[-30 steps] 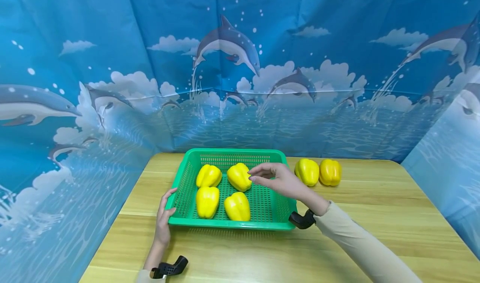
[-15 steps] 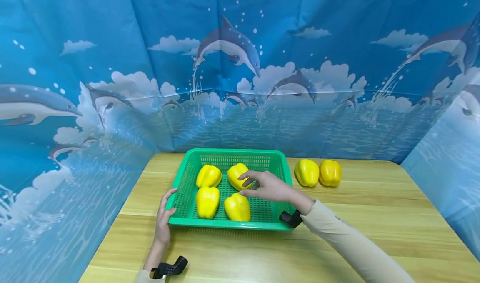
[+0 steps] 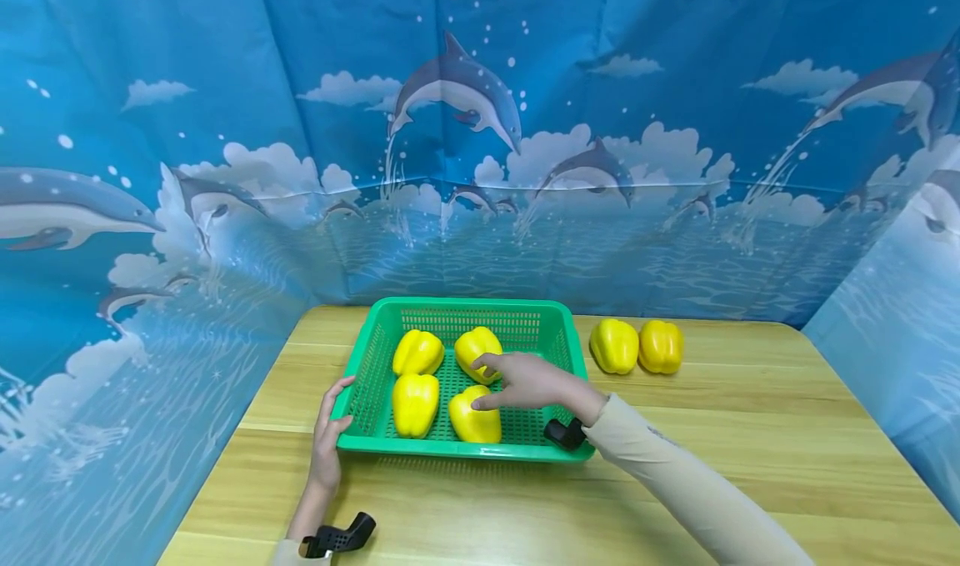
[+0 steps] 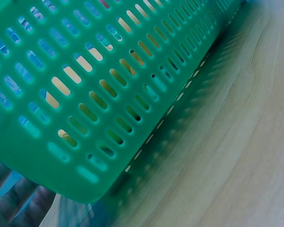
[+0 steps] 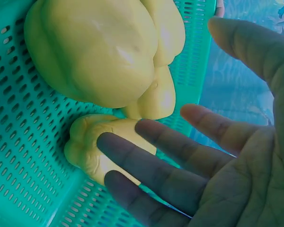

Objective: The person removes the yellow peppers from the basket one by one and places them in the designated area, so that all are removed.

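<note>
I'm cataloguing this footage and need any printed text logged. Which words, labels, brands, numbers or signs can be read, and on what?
No text can be read.
Green plastic basket, glossy yellow bell peppers, pale wooden table: no lettering visible.
Blue dolphin-print backdrop: pictures only, no words visible.
Beige right sleeve: a small dark mark, too small to tell whether it is lettering.

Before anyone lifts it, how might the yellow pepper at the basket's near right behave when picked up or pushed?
The pepper may be slippery, as its skin looks glossy. Its rounded, lobed sides suggest it could rock or roll unevenly. It probably keeps its shape, since no sagging shows.
</note>
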### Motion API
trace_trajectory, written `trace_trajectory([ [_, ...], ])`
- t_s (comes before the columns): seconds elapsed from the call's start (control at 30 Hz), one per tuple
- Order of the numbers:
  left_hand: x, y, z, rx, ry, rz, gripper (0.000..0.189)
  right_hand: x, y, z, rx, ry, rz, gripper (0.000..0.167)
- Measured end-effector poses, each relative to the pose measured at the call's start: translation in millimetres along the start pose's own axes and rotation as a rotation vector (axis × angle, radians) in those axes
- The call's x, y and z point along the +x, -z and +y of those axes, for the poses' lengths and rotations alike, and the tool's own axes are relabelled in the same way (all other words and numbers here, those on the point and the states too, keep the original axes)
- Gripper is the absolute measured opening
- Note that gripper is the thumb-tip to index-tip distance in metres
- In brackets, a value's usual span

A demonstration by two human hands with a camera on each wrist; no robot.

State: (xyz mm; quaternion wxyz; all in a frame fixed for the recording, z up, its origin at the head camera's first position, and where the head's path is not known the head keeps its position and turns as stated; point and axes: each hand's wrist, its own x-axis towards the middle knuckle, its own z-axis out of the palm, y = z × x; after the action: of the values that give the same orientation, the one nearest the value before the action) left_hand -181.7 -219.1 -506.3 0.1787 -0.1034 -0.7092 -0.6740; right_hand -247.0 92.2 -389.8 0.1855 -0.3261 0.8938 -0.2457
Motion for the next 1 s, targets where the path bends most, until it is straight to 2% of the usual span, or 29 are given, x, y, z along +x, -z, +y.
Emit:
trace_trajectory([
  [0.13, 0.2, 0.7, 0.1, 0.006, 0.002, 0.004, 0.051, 1.6, 0, -3, -0.039, -0.005, -0.035, 0.064],
  [0.57, -0.2, 0.0, -0.7, 0.006, 0.012, 0.008, 0.052, 12.8, -7, -6, -0.142, -0.147, -0.201, 0.068],
  [1.0, -0.1, -0.1, 0.6, 0.002, -0.004, -0.005, 0.051, 24.2, -18, -4, -0.149, -0.189, -0.231, 0.077],
])
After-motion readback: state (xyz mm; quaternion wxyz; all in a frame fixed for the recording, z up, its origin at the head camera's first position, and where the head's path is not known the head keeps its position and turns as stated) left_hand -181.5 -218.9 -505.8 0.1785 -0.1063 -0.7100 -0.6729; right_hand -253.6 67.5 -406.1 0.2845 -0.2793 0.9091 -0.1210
